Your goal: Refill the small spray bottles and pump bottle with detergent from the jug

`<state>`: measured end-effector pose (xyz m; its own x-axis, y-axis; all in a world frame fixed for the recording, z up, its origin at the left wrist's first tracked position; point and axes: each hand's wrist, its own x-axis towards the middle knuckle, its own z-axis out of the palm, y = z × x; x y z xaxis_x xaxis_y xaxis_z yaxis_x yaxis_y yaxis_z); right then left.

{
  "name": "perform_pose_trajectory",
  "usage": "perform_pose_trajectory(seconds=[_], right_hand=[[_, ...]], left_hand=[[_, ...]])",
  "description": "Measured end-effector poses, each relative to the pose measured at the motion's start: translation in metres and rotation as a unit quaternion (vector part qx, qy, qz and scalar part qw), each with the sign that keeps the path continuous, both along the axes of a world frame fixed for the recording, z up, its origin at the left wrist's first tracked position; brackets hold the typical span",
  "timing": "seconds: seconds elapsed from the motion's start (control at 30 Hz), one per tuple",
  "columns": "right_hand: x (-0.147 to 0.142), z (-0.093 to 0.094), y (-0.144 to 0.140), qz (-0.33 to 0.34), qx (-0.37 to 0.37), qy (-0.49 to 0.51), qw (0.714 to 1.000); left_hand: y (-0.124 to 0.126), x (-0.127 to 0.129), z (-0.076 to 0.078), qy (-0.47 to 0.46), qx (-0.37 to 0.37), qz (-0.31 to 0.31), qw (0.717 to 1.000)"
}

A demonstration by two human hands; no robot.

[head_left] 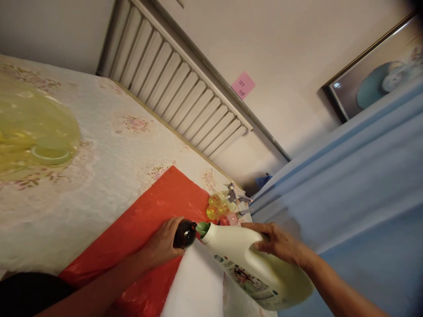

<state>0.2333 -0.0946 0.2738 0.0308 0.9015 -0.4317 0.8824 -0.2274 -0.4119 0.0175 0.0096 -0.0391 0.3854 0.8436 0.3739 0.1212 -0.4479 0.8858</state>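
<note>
The right hand (279, 242) grips the handle of a big white detergent jug (254, 268), tipped so its green spout (202, 228) meets the mouth of a small dark brown bottle (184, 234). The left hand (163, 244) wraps around that bottle, steadying it over a red plastic sheet (148, 220) on the floral tablecloth (109, 145). Small yellow bottles (218, 207) stand just beyond.

I am tipping a cream-white jug (254, 268) with a pale green spout (202, 228) toward a dark brown bottle (184, 234), over a red plastic sheet (155, 207) lying on the floral cream bed cover (109, 145) beside blue cloth (346, 185).
</note>
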Motion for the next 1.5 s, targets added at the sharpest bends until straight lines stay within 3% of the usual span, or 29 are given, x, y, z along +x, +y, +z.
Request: perform_pose_trajectory(seconds=[1.5], right_hand=[[0.0007,0.0,0.0018,-0.003,-0.005,0.012,1.0]], left_hand=[[-0.0001,-0.0005,0.0025,0.005,0.008,-0.003,1.0]])
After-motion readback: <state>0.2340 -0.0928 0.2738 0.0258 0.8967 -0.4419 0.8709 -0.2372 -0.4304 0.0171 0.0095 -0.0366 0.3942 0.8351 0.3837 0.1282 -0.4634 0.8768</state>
